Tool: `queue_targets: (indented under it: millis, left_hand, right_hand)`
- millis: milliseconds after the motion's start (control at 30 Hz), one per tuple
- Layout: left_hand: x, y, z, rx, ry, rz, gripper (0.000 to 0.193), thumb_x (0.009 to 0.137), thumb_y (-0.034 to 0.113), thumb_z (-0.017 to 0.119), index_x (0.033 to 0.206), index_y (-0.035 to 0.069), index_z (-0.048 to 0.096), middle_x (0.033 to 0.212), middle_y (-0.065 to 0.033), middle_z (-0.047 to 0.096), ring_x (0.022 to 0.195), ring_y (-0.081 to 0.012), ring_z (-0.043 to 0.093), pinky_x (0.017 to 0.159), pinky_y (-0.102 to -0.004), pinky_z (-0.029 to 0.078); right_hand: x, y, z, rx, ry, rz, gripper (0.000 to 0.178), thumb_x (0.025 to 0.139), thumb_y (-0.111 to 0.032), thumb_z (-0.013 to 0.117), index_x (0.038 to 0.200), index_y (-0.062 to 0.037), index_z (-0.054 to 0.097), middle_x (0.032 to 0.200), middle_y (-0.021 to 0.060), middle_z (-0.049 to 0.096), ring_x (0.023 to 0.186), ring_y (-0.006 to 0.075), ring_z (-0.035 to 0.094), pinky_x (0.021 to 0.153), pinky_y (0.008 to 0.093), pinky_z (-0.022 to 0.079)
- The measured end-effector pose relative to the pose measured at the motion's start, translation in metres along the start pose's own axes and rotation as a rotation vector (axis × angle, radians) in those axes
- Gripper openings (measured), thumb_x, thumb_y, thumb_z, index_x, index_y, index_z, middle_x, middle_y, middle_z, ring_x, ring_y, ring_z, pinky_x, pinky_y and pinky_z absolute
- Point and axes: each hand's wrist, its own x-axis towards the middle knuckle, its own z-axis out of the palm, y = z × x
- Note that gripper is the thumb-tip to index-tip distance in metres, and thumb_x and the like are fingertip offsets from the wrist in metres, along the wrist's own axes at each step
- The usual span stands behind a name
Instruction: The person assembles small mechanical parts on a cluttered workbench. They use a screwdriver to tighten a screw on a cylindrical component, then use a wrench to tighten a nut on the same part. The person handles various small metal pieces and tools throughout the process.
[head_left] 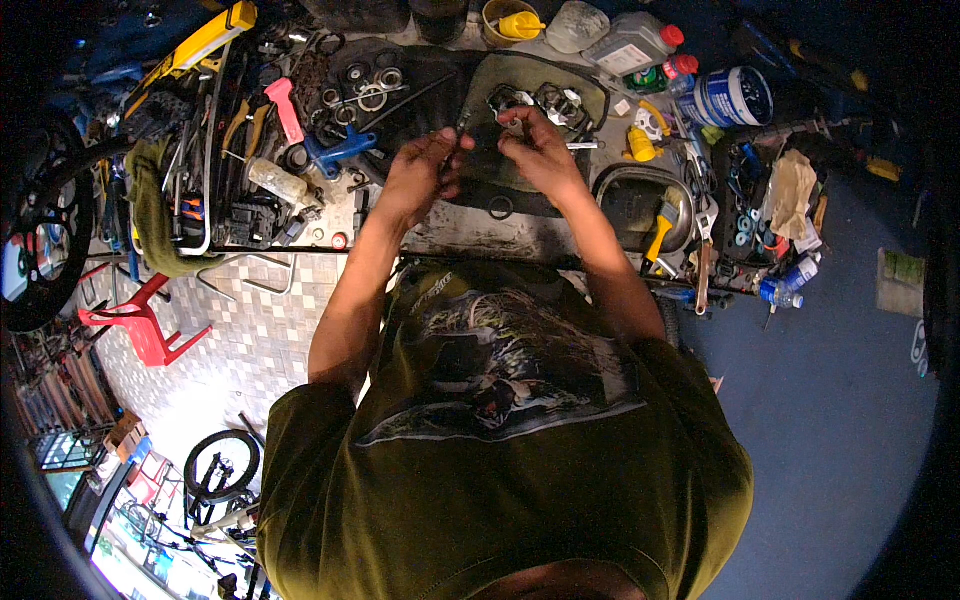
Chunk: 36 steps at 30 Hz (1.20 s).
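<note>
Over the workbench my left hand [424,178] is closed, its fingertips pinching a thin, greyish rod-like piece [463,122] that points up and away. My right hand [546,157] hovers a little to the right, its fingers bent in toward the thumb; whatever is between them is too small to make out. Beneath both hands lies a dark mat [430,90] with a greenish pad [540,72] on its right half. Shiny metal parts [560,104] sit on that pad, just beyond my right hand. Metal rings [372,98] lie on the mat's left part.
Left of the mat are a blue tool [340,153], a pink-handled item [285,108] and a dirty bottle [277,181]. To the right stand a black tray [640,185] with a yellow-handled brush [660,232], and a white-and-blue tub [728,98]. A red plastic chair [148,318] is on the tiled floor.
</note>
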Motion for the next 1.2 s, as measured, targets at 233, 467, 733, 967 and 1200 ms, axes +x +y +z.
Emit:
queue_targets:
  millis: [233,467,733,967,1200]
  left_hand:
    - [-0.005,0.003,-0.019,-0.245,-0.120,-0.004,0.035,0.107,0.032,0.054,0.111,0.000,0.068,0.080,0.0009,0.053,0.065,-0.0092,0.045,0.055,-0.0260,0.035]
    - [-0.015,0.012,-0.009,-0.190,-0.086,0.020,0.033,0.108,0.029,0.051,0.118,0.002,0.067,0.086,0.0003,0.058,0.071,-0.0092,0.050,0.057,-0.0256,0.039]
    - [-0.014,0.008,-0.012,-0.258,-0.117,0.054,0.007,0.105,0.018,0.057,0.108,0.012,0.059,0.125,-0.0068,0.068,0.081,-0.0114,0.057,0.061,-0.0292,0.044]
    - [-0.012,0.006,-0.014,-0.169,-0.203,0.074,0.025,0.106,0.014,0.049,0.125,0.003,0.060,0.116,-0.0092,0.069,0.084,-0.0146,0.059,0.066,-0.0317,0.047]
    - [-0.013,0.003,-0.015,0.036,-0.176,0.177,0.037,0.100,0.004,0.052,0.136,-0.002,0.057,0.113,-0.0108,0.070,0.090,-0.0157,0.064,0.074,-0.0317,0.054]
  right_hand:
    - [-0.002,-0.023,0.001,-0.491,0.036,-0.185,0.039,0.086,-0.022,0.069,0.122,-0.0151,0.057,0.109,0.0198,0.070,0.101,0.0426,0.067,0.087,0.0505,0.053]
    - [-0.001,-0.026,0.004,-0.651,0.028,-0.174,0.034,0.087,-0.017,0.070,0.119,-0.0154,0.060,0.094,0.0185,0.070,0.092,0.0424,0.068,0.078,0.0485,0.053]
    - [-0.002,-0.027,-0.005,-0.584,-0.009,-0.139,0.042,0.084,-0.018,0.071,0.125,-0.0183,0.060,0.101,0.0174,0.072,0.092,0.0376,0.071,0.081,0.0456,0.055]
    - [-0.003,-0.047,-0.011,-0.576,-0.021,-0.102,0.053,0.081,-0.020,0.072,0.132,-0.0196,0.060,0.108,0.0160,0.073,0.101,0.0393,0.069,0.087,0.0470,0.055]
    - [0.005,-0.051,-0.009,-0.283,-0.023,-0.266,0.028,0.095,-0.028,0.071,0.114,-0.0079,0.071,0.090,0.0042,0.072,0.082,0.0170,0.067,0.077,0.0321,0.051]
